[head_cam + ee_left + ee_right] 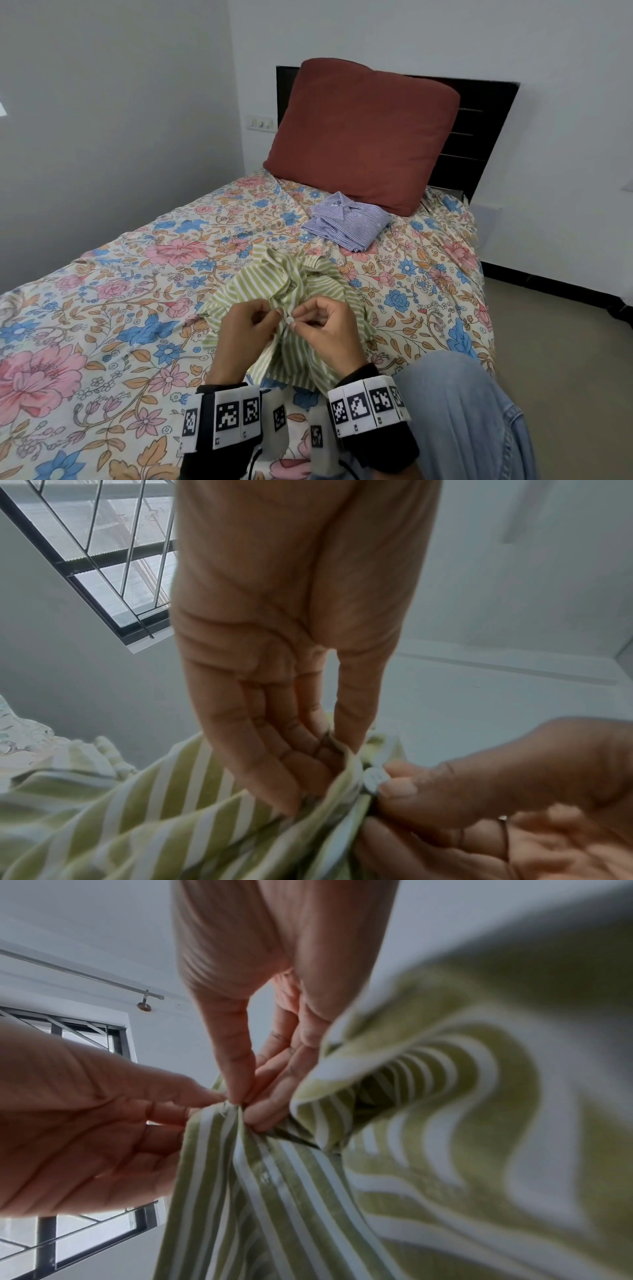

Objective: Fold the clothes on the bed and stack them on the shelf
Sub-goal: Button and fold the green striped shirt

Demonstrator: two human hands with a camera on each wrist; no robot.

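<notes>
A green and white striped shirt (pixel 291 294) lies crumpled on the near part of the bed. Both hands meet at its front edge. My left hand (pixel 250 325) pinches the shirt's edge (pixel 342 772) between thumb and fingers. My right hand (pixel 322 325) pinches a white button (pixel 375 780) and the cloth around it (pixel 232 1112). A blue and white striped shirt (pixel 346 221) lies folded farther up the bed, in front of the pillow. The shelf is not in view.
The bed has a floral sheet (pixel 102 308). A large rust-red pillow (pixel 363 133) leans on the dark headboard (pixel 479 137). White walls stand left and behind. My knee in blue jeans (pixel 462 411) is at the bed's right side, above bare floor (pixel 565 342). A barred window (pixel 113 547) shows in the wrist views.
</notes>
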